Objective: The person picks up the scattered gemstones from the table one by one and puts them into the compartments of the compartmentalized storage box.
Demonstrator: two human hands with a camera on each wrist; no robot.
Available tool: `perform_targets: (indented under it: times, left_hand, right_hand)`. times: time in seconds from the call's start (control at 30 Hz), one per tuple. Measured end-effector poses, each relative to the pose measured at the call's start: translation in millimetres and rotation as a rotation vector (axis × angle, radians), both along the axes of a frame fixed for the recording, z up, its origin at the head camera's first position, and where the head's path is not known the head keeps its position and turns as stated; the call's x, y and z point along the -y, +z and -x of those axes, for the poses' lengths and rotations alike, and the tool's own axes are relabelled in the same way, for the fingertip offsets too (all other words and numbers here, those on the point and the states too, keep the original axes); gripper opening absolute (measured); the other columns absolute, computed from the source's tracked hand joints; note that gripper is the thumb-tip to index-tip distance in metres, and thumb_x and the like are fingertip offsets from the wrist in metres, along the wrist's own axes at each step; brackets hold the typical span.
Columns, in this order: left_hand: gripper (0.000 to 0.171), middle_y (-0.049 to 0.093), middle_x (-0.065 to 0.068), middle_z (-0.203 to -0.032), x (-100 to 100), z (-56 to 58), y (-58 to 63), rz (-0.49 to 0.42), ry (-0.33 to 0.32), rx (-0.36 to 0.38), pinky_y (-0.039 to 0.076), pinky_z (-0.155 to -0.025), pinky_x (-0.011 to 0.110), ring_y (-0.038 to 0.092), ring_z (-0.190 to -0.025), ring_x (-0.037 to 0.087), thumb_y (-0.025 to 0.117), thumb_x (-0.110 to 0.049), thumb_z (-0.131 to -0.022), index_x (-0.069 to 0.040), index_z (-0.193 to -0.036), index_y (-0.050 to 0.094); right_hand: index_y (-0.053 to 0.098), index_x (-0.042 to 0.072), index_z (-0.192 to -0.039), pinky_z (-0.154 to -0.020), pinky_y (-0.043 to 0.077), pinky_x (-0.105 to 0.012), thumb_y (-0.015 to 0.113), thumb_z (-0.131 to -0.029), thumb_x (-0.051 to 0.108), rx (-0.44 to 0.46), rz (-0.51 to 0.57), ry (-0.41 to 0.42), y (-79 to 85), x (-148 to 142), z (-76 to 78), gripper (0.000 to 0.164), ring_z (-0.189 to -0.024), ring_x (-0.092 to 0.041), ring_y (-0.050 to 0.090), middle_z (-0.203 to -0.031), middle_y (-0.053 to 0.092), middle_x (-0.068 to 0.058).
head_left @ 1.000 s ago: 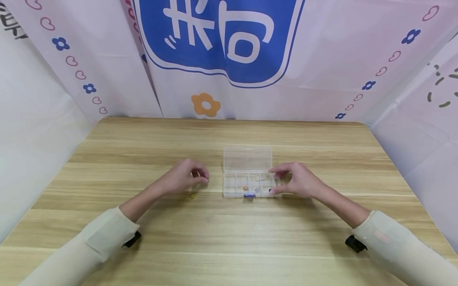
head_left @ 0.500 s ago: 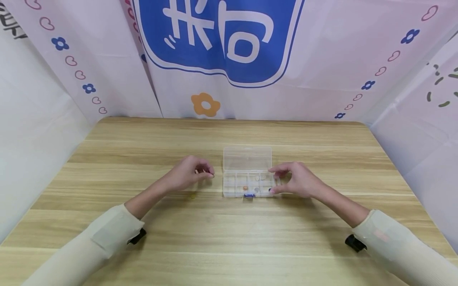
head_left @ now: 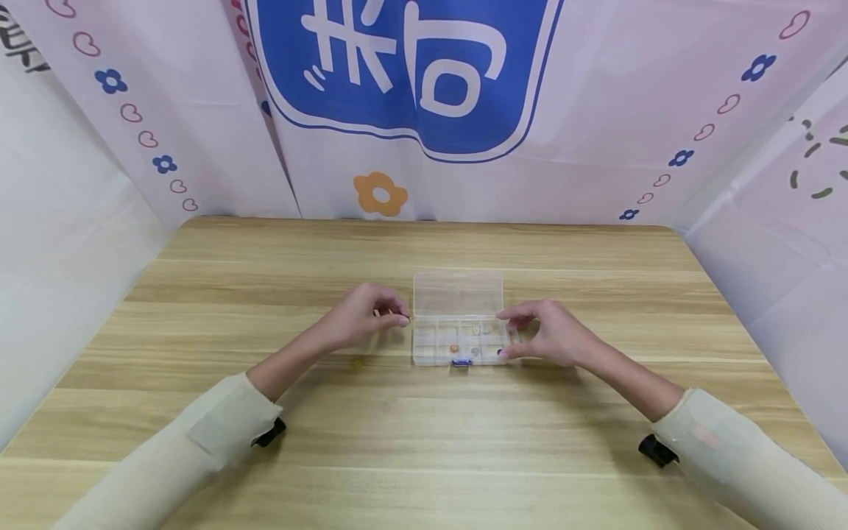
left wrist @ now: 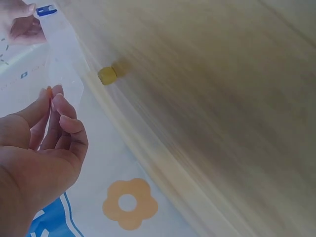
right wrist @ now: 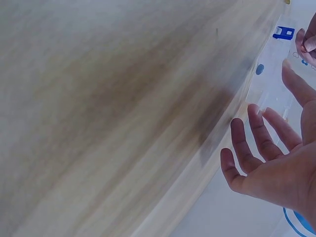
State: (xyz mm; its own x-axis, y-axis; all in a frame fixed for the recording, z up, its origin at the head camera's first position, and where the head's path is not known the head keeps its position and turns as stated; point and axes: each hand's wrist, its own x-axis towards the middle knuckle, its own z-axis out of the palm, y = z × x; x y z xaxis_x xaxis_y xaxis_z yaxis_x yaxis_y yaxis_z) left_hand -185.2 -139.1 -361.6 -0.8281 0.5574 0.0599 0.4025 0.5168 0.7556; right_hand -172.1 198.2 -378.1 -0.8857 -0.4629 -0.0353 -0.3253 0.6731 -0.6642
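Observation:
A clear compartment box (head_left: 425, 353) lies on the table, its lid (head_left: 458, 293) raised at the back. My left hand (head_left: 361, 318) is at the box's left edge and pinches a tiny orange bead-like piece (left wrist: 49, 92) between thumb and index fingertips. At the right end, my right hand (head_left: 556, 333) holds the box with thumb at the front corner and index finger at the back corner; its other fingers are loosely spread in the right wrist view. Inside the box are an orange bead (head_left: 454, 348), a blue bead (right wrist: 259, 69) and several clear pieces.
One yellow bead (left wrist: 107, 75) lies on the wooden table (head_left: 424, 449), left of the box and under the left forearm's side. A blue latch (head_left: 461, 362) sticks out at the box's front. White printed cloth (head_left: 596, 147) hangs behind the table and at both sides.
My left hand has moved right and slightly away from me, from beside the yellow bead to the box's left edge, still pinching the small piece. The right hand and box have stayed put.

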Motion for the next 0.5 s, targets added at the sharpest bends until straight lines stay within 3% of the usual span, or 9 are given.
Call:
perform_targets:
  times: [0.3, 0.5]
  left_hand:
    - [0.006, 0.073, 0.015, -0.086, -10, 4.4, -2.8, -0.046, -0.016, 0.006, 0.047, -0.058, 0.023, 0.057, -0.066, 0.017, 0.072, -0.002, -0.096, 0.003, -0.097, 0.075]
    - [0.004, 0.074, 0.011, -0.087, -17, 6.4, -3.0, -0.018, -0.017, -0.001, 0.048, -0.062, 0.023, 0.058, -0.07, 0.013, 0.073, -0.003, -0.095, 0.0, -0.094, 0.075]
  right_hand:
    - [0.07, -0.003, -0.127, -0.092, 0.054, -0.047, 0.095, -0.075, 0.026, -0.008, 0.001, 0.009, -0.8, -1, 0.7, 0.064, -0.098, -0.025, 0.064, -0.104, 0.073, -0.007]
    - [0.07, -0.004, -0.127, -0.091, 0.054, -0.046, 0.095, -0.075, 0.026, -0.012, 0.003, 0.014, -0.7, -1, 1.0, 0.064, -0.098, -0.025, 0.065, -0.103, 0.073, -0.007]
